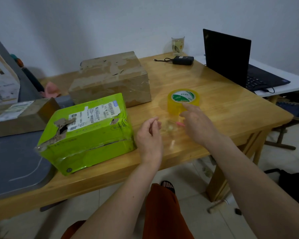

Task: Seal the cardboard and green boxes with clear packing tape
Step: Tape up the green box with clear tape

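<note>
Fingers, right hand: index finger stretched out, its tip touching the near wall of the tape roll; the other fingers loosely curled and apart, clamped on nothing.
Fingers, left hand: half-curled, thumb and forefinger near each other but not closed on anything that can be made out (a clear strip could be there, too faint to tell).
Between the hands: a small pink object lying on the desk beside a glassy patch; what it is cannot be told.
Tape roll: yellowish clear tape with a green-and-white core label, lying flat on the desk, just ahead of the right hand and well apart from both boxes.
Green box: at the near left of the desk, just beside the left hand, its top seam gaping and one corner torn.
Cardboard box: behind the green box, near the wall, worn and patched with old tape.
Step in hand (a judgement): taking up the roll and finding its free end.
How to do it well: wrap the right hand round the roll rather than nudging it with one fingertip, since it will likely slide on the glossy desk; turn it slowly and feel for the edge with a nail; let the left hand peel and hold the end.
Watch for: the free end folding back on itself, and the green box shifting when tape is pressed on, so steady it with the left hand first.
</note>
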The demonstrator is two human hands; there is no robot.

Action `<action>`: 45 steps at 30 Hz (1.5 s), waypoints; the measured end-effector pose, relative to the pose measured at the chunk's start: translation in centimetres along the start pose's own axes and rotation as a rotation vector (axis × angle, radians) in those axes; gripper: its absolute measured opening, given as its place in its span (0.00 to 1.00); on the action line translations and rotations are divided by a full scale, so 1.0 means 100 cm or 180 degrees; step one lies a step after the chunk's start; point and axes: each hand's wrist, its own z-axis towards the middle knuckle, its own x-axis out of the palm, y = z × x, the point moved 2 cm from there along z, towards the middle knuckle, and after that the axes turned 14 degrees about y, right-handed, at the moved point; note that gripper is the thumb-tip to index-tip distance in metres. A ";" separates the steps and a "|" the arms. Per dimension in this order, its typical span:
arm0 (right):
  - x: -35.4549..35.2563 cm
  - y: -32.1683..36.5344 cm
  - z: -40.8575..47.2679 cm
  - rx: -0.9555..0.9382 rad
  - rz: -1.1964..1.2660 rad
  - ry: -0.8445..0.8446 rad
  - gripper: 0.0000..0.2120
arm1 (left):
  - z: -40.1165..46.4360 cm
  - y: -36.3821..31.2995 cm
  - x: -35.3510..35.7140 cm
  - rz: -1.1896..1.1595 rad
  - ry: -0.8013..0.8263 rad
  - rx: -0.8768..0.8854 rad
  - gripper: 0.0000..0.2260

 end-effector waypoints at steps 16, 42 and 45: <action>-0.020 0.061 -0.061 -0.0226 0.2821 -0.0128 0.23 | -0.016 -0.036 -0.032 0.0153 -0.0016 0.0261 0.07; -0.037 0.157 -0.050 -0.0888 0.3876 -0.0825 0.12 | -0.024 -0.091 -0.167 0.0702 -0.0063 0.0198 0.09; -0.038 0.157 -0.036 -0.0831 0.3852 -0.0802 0.13 | -0.006 -0.094 -0.174 0.1093 -0.0004 0.0124 0.09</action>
